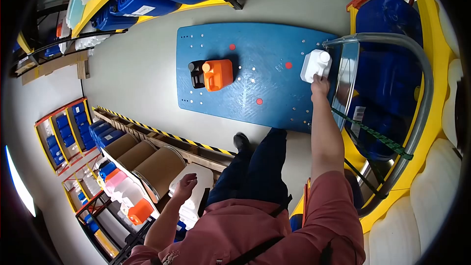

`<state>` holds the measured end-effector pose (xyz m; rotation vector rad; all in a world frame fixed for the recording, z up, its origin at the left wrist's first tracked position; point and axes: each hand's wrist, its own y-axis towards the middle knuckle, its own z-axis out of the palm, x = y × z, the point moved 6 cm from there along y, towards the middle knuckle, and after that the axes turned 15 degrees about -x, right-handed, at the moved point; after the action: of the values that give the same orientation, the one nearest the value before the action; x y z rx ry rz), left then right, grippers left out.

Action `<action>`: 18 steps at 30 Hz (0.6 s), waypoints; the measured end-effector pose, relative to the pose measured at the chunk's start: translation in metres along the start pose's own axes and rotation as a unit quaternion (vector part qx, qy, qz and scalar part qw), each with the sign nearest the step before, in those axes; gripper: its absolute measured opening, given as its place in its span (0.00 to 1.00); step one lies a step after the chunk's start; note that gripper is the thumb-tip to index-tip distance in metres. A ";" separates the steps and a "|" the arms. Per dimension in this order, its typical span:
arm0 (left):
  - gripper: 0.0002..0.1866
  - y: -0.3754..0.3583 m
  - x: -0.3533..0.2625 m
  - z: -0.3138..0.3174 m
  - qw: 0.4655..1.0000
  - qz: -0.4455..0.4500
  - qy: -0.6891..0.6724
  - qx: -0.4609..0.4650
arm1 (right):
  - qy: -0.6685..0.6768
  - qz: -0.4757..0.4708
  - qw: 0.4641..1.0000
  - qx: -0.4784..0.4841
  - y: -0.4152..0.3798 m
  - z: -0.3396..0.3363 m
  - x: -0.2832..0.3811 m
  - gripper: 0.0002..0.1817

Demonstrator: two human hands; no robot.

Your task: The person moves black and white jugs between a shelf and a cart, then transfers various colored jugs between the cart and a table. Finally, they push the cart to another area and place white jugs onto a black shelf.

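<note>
A white jug [314, 65] stands at the right end of the blue cart platform [274, 88], near the metal handle. Reaching forward, my right hand [320, 86] is closed on the near side of this jug. An orange jug [224, 73] and a black jug [197, 74] stand side by side toward the platform's left end. My left hand [186, 185] hangs at my left side, away from the jugs, over a white container [197, 179]; its fingers are partly curled and apart, with nothing visible in them.
The curved cart handle [426, 78] has a green strap [378, 135] on it. Yellow racking [441, 93] with blue drums stands at the right. Brown drums [159, 167] and a striped barrier [162, 131] are at the left. Shelves with blue containers [142, 0] stand at the upper left.
</note>
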<state>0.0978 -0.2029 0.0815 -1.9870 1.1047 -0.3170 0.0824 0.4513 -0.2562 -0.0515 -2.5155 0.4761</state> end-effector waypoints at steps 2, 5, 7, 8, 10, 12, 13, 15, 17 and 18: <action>0.23 0.001 -0.029 0.004 0.999 0.030 -0.027 0.010 | 0.131 0.033 0.990 0.051 -0.001 0.011 -0.027 0.21; 0.23 0.002 -0.068 0.010 0.998 0.060 -0.018 0.028 | 0.112 -0.033 0.992 0.050 -0.049 -0.048 0.006 0.21; 0.23 0.001 -0.105 0.015 0.996 0.075 0.003 0.041 | 0.039 -0.137 0.989 0.046 -0.090 -0.099 0.040 0.20; 0.23 0.000 -0.115 0.015 0.995 0.078 0.020 0.050 | 0.051 -0.141 0.987 0.052 -0.110 -0.122 0.051 0.19; 0.21 0.010 -0.133 0.021 0.985 0.160 0.010 0.069 | 0.076 -0.163 0.982 0.059 -0.154 -0.168 0.070 0.18; 0.20 0.012 -0.168 0.027 0.974 0.201 0.005 0.102 | 0.109 -0.188 0.974 0.066 -0.194 -0.207 0.069 0.18; 0.20 0.011 -0.184 0.030 0.971 0.204 -0.012 0.123 | 0.128 -0.193 0.970 0.070 -0.217 -0.229 0.074 0.18; 0.21 0.012 -0.212 0.037 0.960 0.216 -0.047 0.171 | 0.143 -0.164 0.970 0.107 -0.265 -0.278 0.083 0.17; 0.24 -0.017 -0.259 0.036 0.926 0.340 0.023 0.164 | 0.156 -0.190 0.963 0.106 -0.314 -0.324 0.094 0.15; 0.34 -0.016 -0.269 0.045 0.900 0.382 0.020 0.209 | 0.149 -0.193 0.965 0.095 -0.341 -0.345 0.093 0.15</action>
<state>-0.0244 0.0399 0.1093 -1.0653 1.5893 -0.1497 0.2154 0.2565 0.1779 0.4056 -2.1051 0.5026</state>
